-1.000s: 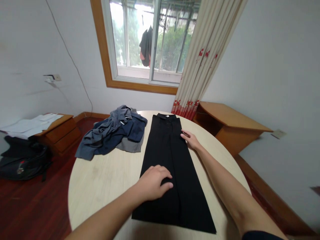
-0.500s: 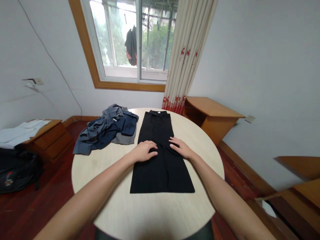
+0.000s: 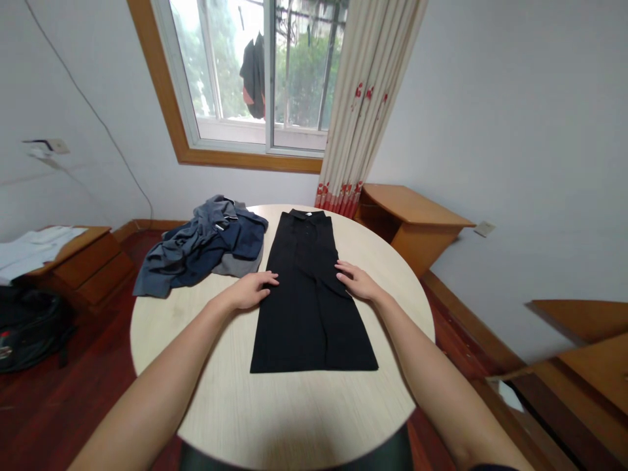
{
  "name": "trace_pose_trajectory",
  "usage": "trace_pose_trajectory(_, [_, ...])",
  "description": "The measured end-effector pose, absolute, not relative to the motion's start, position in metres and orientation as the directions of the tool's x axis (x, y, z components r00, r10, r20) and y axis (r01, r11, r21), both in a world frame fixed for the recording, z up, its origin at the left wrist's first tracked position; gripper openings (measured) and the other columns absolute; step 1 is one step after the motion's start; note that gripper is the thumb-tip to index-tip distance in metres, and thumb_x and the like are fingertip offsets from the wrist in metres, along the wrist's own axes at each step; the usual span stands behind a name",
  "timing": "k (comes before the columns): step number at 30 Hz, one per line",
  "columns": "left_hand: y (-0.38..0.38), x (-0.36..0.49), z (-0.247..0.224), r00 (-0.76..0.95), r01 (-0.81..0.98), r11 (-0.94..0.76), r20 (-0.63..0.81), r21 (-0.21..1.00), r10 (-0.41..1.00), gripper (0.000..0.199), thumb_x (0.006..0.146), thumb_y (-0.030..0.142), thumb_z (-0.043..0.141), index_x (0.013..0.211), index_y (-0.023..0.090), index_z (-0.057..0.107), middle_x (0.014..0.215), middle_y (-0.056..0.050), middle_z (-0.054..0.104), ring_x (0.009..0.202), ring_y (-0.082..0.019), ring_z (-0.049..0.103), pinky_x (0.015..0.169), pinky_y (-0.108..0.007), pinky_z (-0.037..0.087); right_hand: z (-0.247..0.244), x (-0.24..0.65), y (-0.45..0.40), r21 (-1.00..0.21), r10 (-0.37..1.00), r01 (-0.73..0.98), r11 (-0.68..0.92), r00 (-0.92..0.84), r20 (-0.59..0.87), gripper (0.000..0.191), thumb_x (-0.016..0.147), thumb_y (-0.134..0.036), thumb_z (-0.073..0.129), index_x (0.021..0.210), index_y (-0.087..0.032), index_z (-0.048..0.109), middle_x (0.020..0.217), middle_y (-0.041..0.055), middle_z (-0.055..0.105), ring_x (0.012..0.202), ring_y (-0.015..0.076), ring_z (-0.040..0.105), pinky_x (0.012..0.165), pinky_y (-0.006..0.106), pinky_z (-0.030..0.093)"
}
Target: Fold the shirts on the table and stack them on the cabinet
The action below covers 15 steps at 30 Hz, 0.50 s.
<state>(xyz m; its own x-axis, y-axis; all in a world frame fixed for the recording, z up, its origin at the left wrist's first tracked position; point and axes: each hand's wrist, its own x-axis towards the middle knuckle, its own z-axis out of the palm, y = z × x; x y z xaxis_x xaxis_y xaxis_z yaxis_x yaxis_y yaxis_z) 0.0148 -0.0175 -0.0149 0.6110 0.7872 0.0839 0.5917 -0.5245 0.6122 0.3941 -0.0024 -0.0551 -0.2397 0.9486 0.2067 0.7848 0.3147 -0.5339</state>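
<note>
A black collared shirt [image 3: 307, 307], folded into a long panel, lies flat on the round pale table [image 3: 210, 405]. Its collar points toward the window and its hem toward me. At the shirt's left edge rests my left hand [image 3: 252, 289], fingertips on the cloth and fingers loosely stretched. My right hand [image 3: 359, 281] touches the opposite edge, its fingers spread. Small creases run through the cloth near the right hand. Neither hand grips anything.
A heap of grey and navy clothes [image 3: 206, 245] lies at the table's left, partly over the edge. Behind on the right stands a wooden desk [image 3: 412, 216] beside the curtain [image 3: 367, 98]. Left, a black bag [image 3: 32, 327] sits near a wooden cabinet [image 3: 93, 268].
My left hand has slid left, from the middle of the black shirt to its left edge. My right hand has shifted slightly outward to the right edge. The view has tilted a little.
</note>
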Motion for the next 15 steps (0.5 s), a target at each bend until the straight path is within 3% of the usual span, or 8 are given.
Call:
trace_pose_trajectory(5, [-0.019,0.009,-0.012,0.614,0.560,-0.493,0.066,0.666,0.787,0.047,0.073,0.018,0.055,0.117,0.016,0.071,0.144,-0.011,0.059,0.141,-0.027,0.046,0.121,-0.048,0.029,-0.047,0.394,-0.015,-0.659,0.957,0.694,0.288,-0.178,0.231,0.053,0.096,-0.057,0.047,0.137,-0.026,0.062,0.144,0.0082,0.058,0.136,0.0264,0.052,0.117,0.047,0.037])
trace_pose_trajectory(10, [-0.019,0.005,-0.011,0.699,0.571,-0.555,-0.005,0.605,0.715,0.059,0.072,0.011,0.055,0.128,0.019,0.066,0.155,-0.011,0.046,0.148,-0.027,0.034,0.123,-0.048,0.024,-0.047,0.387,-0.014,-0.561,0.930,0.742,0.366,-0.272,0.248,0.054,0.089,-0.053,0.062,0.133,-0.022,0.065,0.148,0.0125,0.054,0.138,0.0289,0.049,0.119,0.047,0.034])
trace_pose_trajectory(15, [-0.024,0.006,-0.011,0.781,0.581,-0.657,-0.102,0.480,0.616,0.087,0.064,0.014,0.073,0.147,0.023,0.049,0.165,-0.016,0.022,0.153,-0.036,0.013,0.121,-0.060,0.012,-0.051,0.389,-0.008,-0.511,0.939,0.790,0.338,-0.244,0.243,0.044,0.091,-0.037,0.060,0.130,-0.019,0.067,0.148,0.0135,0.053,0.137,0.0279,0.050,0.119,0.046,0.034])
